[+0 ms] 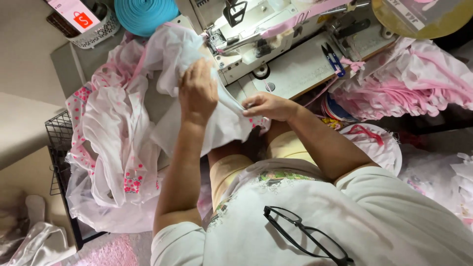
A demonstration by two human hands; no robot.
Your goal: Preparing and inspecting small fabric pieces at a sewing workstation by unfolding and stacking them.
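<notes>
Holding a piece of white fabric (217, 118) up in front of the sewing machine (251, 34), the person has both hands on it. The left hand (198, 92) lies over the upper fold, fingers curled together and clamped on the cloth; the right hand (266, 105) pinches the lower edge, fingers closed on a small tuck near a pink-printed corner. The fabric hangs between the hands above the lap and trails left, where it meets a heap of white and pink printed garments (116, 148) draped over the worktop (69, 61) edge and a black wire rack (59, 133). Judged from its drape and sheerness, the cloth is light, thin and very soft, with no stiffness of its own; it is likely to slide and bunch, and may snag. Hold is best taken at an edge or seam, pinched between fingers, with the second hand spreading the slack. Blue thread snips (334, 60) lie on the machine bed, well apart from both hands.
</notes>
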